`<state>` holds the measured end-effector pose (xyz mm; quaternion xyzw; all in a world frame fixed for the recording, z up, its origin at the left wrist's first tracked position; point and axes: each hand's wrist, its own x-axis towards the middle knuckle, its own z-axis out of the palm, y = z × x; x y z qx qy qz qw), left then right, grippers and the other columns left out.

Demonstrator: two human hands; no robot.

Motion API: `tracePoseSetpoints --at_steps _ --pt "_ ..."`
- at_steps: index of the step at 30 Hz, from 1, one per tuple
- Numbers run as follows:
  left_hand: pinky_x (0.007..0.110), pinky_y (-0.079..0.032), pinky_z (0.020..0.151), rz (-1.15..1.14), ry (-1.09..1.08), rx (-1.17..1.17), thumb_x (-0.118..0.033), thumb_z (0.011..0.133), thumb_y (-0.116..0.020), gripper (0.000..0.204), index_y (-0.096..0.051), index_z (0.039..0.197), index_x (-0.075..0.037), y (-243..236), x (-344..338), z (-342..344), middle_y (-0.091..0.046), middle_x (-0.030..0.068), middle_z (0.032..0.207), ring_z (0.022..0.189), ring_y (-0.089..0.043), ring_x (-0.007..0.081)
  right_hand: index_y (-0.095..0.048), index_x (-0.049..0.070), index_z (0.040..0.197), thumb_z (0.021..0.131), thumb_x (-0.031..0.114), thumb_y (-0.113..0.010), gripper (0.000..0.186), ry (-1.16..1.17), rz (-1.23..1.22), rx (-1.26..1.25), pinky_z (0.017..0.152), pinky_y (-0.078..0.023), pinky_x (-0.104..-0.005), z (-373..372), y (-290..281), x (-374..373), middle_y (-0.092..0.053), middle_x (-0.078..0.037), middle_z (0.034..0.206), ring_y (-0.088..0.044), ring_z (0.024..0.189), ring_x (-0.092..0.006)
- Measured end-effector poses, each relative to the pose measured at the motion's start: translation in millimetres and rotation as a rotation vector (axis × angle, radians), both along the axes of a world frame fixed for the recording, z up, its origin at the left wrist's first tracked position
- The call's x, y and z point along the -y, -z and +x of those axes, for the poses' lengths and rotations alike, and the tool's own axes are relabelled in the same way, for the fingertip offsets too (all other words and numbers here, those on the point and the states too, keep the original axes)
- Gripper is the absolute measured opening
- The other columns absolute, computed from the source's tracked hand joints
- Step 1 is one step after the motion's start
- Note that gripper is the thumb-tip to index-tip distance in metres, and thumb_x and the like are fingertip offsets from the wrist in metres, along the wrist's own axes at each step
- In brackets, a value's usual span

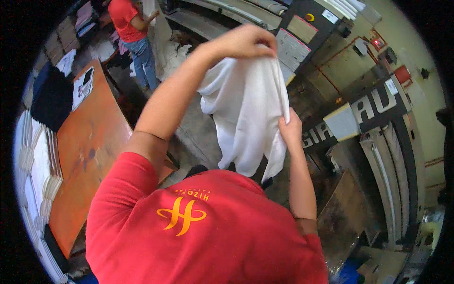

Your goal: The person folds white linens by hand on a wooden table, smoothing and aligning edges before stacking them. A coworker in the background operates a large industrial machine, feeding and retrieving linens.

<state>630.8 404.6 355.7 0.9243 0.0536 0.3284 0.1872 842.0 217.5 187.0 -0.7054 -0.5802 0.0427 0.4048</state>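
Note:
A white cloth (248, 106) hangs in folds in front of my chest, its lower edge uneven. Raised high and stretched forward, my left hand (249, 41) is closed on the cloth's top edge, fingers curled down over it. Lower and nearer, my right hand (291, 128) pinches the cloth's right edge between thumb and fingers. Part of the fabric behind the front folds is hidden.
To the left stands an orange-brown table (90, 156) with papers and a phone (84, 84). Stacks of folded white cloth (45, 165) line its far left side. A co-worker (135, 35) in a red shirt stands at the back left. Large dark machines (359, 111) flank the right.

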Motion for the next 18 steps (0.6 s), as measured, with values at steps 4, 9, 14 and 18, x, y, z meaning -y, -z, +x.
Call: tracePoseSetpoints --at_steps 4,9,14,18 --pt "0.030 -0.049 0.077 0.007 -0.262 0.122 -0.030 0.083 -0.066 0.024 -0.069 0.093 -0.008 -31.9 -44.3 -41.2 -0.068 0.0055 0.086 0.082 -0.063 0.0157 -0.059 0.002 0.107 0.076 0.007 -0.053 0.032 0.161 -0.131 0.008 0.081 -0.047 -0.0420 33.9 19.4 35.0 -0.063 -0.022 0.096 -0.060 0.093 -0.0375" --pt "0.025 -0.045 0.074 -0.099 -0.389 0.069 -0.031 0.083 -0.068 0.024 -0.070 0.092 -0.009 -47.3 -99.9 -74.7 -0.066 0.0008 0.083 0.079 -0.058 0.0106 -0.060 0.003 0.108 0.077 0.008 -0.053 0.031 0.264 -0.178 -0.034 0.080 -0.048 -0.0389 67.3 7.5 66.5 -0.064 -0.021 0.097 -0.063 0.091 -0.0341" --pt "0.024 -0.044 0.075 -0.255 -0.360 0.033 -0.030 0.082 -0.069 0.025 -0.070 0.092 -0.007 -48.9 -133.4 -100.9 -0.064 -0.0007 0.082 0.078 -0.055 0.0086 -0.063 0.006 0.108 0.086 0.011 -0.053 0.024 0.195 0.025 -0.021 0.075 -0.049 -0.0351 77.9 -14.8 62.9 -0.066 -0.017 0.093 -0.064 0.083 -0.0285" --pt "0.023 -0.043 0.074 -0.233 -0.408 0.048 -0.030 0.083 -0.068 0.025 -0.069 0.092 -0.007 -48.0 -162.7 -120.1 -0.064 -0.0014 0.083 0.078 -0.055 0.0075 -0.062 0.002 0.107 0.092 0.021 -0.058 0.024 0.181 0.010 -0.221 0.075 -0.045 -0.0269 83.3 -28.9 60.1 -0.064 -0.005 0.087 -0.056 0.080 -0.0118"
